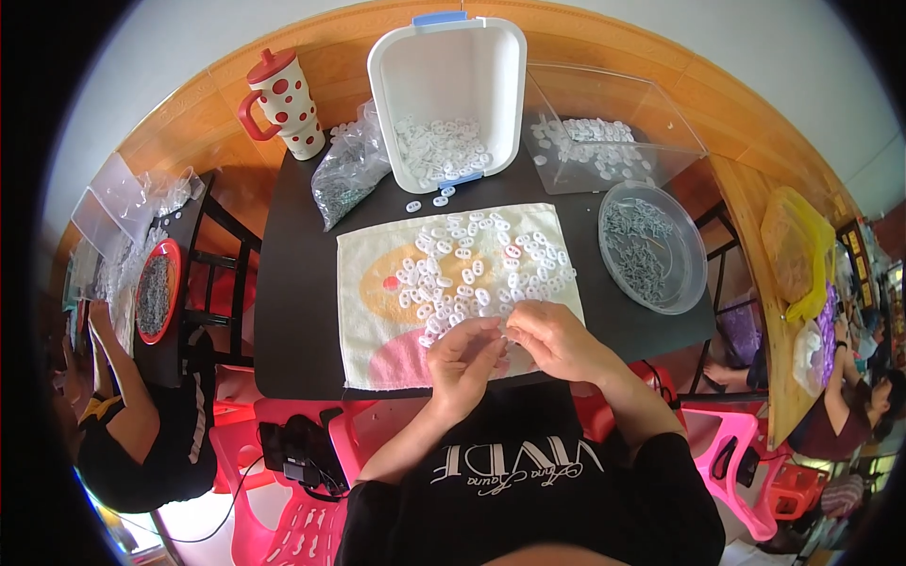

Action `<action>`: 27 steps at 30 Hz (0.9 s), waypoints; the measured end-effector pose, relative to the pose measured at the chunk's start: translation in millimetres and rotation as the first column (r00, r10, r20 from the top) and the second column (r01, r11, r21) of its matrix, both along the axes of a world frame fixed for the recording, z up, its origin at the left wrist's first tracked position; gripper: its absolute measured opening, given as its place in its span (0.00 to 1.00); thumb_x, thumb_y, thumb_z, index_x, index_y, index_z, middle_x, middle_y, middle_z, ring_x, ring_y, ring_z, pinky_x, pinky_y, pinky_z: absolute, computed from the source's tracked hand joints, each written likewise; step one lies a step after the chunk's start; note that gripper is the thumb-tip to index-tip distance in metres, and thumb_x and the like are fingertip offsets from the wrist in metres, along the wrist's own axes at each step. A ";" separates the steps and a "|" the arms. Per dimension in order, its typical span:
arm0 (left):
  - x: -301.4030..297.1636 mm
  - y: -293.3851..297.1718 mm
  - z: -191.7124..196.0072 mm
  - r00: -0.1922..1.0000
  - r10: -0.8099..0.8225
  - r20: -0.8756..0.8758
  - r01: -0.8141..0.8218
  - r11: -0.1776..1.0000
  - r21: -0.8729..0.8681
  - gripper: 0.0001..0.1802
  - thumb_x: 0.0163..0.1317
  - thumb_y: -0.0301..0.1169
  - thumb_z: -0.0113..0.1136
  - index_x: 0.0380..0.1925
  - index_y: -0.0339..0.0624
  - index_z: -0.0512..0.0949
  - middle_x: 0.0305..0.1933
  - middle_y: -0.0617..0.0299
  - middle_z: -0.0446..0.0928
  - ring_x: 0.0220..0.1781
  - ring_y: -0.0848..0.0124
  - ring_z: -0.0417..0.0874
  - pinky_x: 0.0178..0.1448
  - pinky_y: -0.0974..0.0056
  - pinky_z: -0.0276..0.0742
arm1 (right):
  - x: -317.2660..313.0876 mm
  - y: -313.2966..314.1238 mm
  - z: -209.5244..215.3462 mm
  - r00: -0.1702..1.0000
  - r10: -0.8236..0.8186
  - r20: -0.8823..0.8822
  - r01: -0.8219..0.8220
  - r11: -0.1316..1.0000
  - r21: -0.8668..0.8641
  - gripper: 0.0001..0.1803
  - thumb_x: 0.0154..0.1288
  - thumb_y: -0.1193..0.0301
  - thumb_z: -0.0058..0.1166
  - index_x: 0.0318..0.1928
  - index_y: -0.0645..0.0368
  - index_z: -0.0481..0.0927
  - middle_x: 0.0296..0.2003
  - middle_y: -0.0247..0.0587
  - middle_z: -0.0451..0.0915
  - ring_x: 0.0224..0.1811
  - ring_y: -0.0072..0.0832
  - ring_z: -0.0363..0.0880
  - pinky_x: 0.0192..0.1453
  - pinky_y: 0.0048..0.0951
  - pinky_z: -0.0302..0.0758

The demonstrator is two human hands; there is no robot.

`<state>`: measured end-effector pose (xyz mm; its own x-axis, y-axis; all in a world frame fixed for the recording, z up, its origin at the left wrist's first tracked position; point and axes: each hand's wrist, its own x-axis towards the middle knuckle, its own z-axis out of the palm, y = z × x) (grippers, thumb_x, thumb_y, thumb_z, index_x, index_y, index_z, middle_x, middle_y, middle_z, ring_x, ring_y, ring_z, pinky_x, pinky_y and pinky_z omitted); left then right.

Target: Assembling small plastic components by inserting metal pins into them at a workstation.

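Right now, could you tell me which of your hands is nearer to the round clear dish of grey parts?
Right. The right hand lies lower left of the dish, on the towel's near edge; the left hand is farther left, beyond it.

Both forearms enter from lower edge, bare, converging. Left hand [461, 357] and right hand [552, 340] close together, fingers curled, fingertips pinched and nearly touching.

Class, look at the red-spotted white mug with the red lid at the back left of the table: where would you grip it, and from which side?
Judging by its pose, grip the red handle of the mug, coming from its left. The mug stands upright and the loop juts out leftward, away from the plastic bag on its right.
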<state>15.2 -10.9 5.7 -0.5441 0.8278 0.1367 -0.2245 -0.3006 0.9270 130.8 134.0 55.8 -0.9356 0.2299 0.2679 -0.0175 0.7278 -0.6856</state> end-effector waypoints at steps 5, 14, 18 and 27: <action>3.2 -0.7 -1.9 1.000 0.020 0.023 -0.021 1.000 0.008 0.15 0.66 0.14 0.59 0.52 0.33 0.78 0.42 0.60 0.82 0.35 0.79 0.83 0.34 0.76 0.77 | 1.9 4.3 8.4 0.990 -0.081 -0.113 0.070 0.993 -0.100 0.03 0.69 0.79 0.54 0.41 0.64 0.79 0.34 0.44 0.77 0.34 0.40 0.78 0.38 0.36 0.74; 2.2 -1.0 -3.2 1.000 -0.017 0.026 0.016 0.999 0.045 0.15 0.66 0.14 0.58 0.52 0.33 0.78 0.43 0.60 0.82 0.36 0.78 0.83 0.35 0.76 0.79 | 1.3 -2.3 7.9 0.979 -0.004 -0.206 -0.022 0.992 -0.125 0.12 0.61 0.84 0.56 0.46 0.62 0.78 0.35 0.43 0.78 0.36 0.40 0.78 0.42 0.37 0.75; 2.3 0.1 -2.9 1.000 -0.011 0.011 0.011 0.999 0.051 0.15 0.66 0.13 0.58 0.52 0.33 0.78 0.43 0.61 0.81 0.36 0.78 0.82 0.34 0.77 0.77 | 4.1 -0.2 12.3 0.979 -0.031 -0.200 0.010 0.995 -0.102 0.12 0.62 0.85 0.55 0.46 0.64 0.79 0.35 0.41 0.78 0.37 0.34 0.78 0.42 0.32 0.75; -5.6 0.1 -6.2 0.995 0.032 -0.097 -0.028 0.999 0.047 0.18 0.66 0.13 0.57 0.55 0.33 0.79 0.41 0.64 0.75 0.38 0.79 0.76 0.44 0.74 0.73 | 57.0 30.2 -8.4 0.948 -0.297 -0.111 0.306 0.949 0.080 0.08 0.58 0.83 0.59 0.39 0.63 0.81 0.34 0.42 0.78 0.37 0.36 0.78 0.41 0.32 0.74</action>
<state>9.6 -10.8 -0.5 -0.5510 0.8030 0.2272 -0.1241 -0.3481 0.9292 187.9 164.2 47.4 -0.7950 0.4663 0.3880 0.1503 0.7710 -0.6188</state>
